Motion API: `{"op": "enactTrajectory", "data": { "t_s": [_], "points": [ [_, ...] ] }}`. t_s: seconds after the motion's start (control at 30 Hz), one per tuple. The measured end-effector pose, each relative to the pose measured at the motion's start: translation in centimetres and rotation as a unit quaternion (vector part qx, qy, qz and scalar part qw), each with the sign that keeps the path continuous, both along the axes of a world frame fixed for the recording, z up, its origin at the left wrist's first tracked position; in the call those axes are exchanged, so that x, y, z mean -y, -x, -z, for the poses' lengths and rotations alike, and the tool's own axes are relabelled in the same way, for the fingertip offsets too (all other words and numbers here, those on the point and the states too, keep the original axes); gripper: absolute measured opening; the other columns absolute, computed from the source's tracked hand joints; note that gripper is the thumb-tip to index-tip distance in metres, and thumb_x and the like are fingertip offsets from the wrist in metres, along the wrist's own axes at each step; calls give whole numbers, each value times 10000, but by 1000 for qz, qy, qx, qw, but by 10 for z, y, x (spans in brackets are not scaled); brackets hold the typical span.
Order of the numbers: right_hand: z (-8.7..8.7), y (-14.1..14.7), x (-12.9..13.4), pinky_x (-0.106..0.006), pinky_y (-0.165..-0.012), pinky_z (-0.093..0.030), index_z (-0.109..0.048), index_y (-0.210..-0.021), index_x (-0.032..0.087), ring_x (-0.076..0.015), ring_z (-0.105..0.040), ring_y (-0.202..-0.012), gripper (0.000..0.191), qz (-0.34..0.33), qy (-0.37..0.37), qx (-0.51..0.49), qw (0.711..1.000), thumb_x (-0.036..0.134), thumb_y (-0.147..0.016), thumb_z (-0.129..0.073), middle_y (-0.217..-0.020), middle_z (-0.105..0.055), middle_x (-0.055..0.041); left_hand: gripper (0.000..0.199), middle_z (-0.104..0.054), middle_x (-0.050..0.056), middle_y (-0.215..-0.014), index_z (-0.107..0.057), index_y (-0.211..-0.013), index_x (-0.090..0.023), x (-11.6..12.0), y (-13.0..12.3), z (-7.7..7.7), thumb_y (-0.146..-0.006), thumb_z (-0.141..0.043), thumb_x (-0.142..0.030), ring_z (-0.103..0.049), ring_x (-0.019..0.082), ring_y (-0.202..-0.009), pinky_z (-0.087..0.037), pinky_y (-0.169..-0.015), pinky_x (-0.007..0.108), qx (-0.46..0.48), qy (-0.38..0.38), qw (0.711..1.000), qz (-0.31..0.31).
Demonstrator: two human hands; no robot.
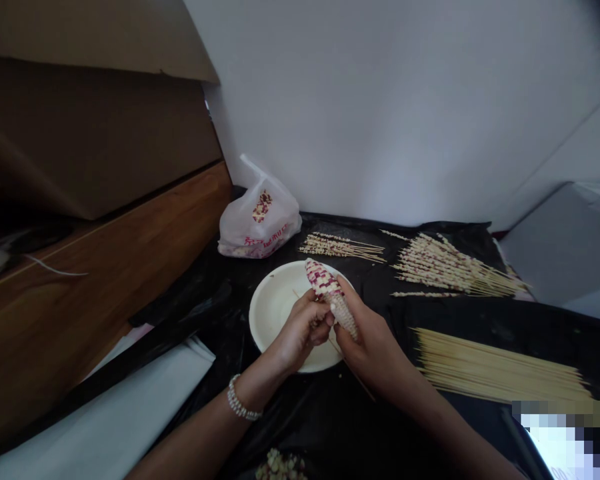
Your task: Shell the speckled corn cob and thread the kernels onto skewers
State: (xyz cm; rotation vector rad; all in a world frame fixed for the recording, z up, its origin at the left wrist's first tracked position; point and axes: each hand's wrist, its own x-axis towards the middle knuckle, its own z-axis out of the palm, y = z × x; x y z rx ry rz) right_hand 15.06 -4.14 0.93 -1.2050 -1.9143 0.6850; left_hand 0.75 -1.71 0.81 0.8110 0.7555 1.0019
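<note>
Over a white bowl [273, 303], my right hand [367, 333] is wrapped round an ear of corn [325, 283]. The upper part of the ear has purple and pale kernels; its lower part is stripped and pale. My left hand [303, 327], with a beaded bracelet [241, 400] at the wrist, has its fingers curled against the side of the ear. A thin wooden skewer [363, 385] passes beneath my hands, its middle hidden by them. Whether my left fingers pinch the skewer or a kernel is too small to tell.
Behind the bowl stands a white plastic bag [260, 223]. Skewers threaded with kernels lie in a small bunch [337, 247] and a larger pile [440, 267]. Bare skewers [500, 367] lie at the right. Loose kernels [280, 465] are at the bottom edge. A wooden board [105, 267] borders the left.
</note>
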Motion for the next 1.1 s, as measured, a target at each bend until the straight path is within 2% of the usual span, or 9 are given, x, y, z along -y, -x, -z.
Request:
{"op": "enactTrajectory", "data": {
  "t_s": [0.13, 0.3, 0.4, 0.57, 0.73, 0.9, 1.1],
  "points": [
    [2, 4, 3, -542, -1095, -438, -169, -1584, 150, -296, -471, -1390, 775, 8, -33, 39, 999, 59, -858, -425, -1516, -465, -209, 232, -460, -85, -547, -467, -840, -185, 0, 1, -1, -807, -623, -353, -225, 21, -375, -133, -415, 203, 8, 3, 1000, 5],
    [2, 7, 7, -592, -997, -508, -136, -1593, 190, -358, -499, -1352, 797, 31, -32, 74, 996, 66, -856, -413, -1466, -501, -209, 336, -452, -83, -559, -492, -869, -170, 0, -1, 0, -850, -648, -467, -228, 17, -388, -122, -413, 196, -2, -2, 1000, 1],
    [0, 8, 8, -598, -965, -526, -114, -1597, 214, -366, -536, -1311, 827, 34, -29, 85, 995, 62, -843, -416, -1443, -520, -204, 347, -466, -73, -583, -501, -879, -165, -1, 0, 1, -848, -662, -471, -240, 16, -401, -122, -412, 195, 1, 6, 1000, 0],
    [0, 9, 7, -584, -933, -545, -122, -1588, 159, -368, -574, -1262, 800, 35, -22, 88, 995, 74, -846, -408, -1440, -512, -239, 371, -464, -75, -605, -504, -904, -175, -1, 2, 2, -781, -752, -421, -257, 17, -421, -119, -410, 195, 9, 17, 1000, 5],
    [-1, 10, 8, -584, -921, -549, -128, -1590, 158, -374, -586, -1243, 793, 35, -19, 92, 995, 77, -851, -406, -1408, -540, -233, 346, -459, -85, -593, -486, -896, -185, -1, 1, 2, -773, -742, -384, -235, 18, -406, -118, -410, 200, 10, 18, 1000, -2],
    [-5, 11, 11, -586, -944, -537, -121, -1594, 159, -377, -562, -1275, 803, 32, -10, 92, 995, 69, -851, -410, -1393, -550, -232, 397, -435, -85, -566, -453, -849, -193, 0, 0, 1, -831, -644, -541, -227, 25, -400, -111, -416, 205, 10, -6, 1000, 1],
    [-2, 10, 8, -549, -970, -533, -147, -1584, 139, -346, -561, -1287, 774, 26, -16, 72, 997, 77, -858, -405, -1420, -539, -235, 405, -421, -95, -570, -458, -904, -198, 0, 0, 0, -791, -728, -478, -222, 21, -418, -117, -429, 198, -13, -8, 1000, 5]
  ]
}}
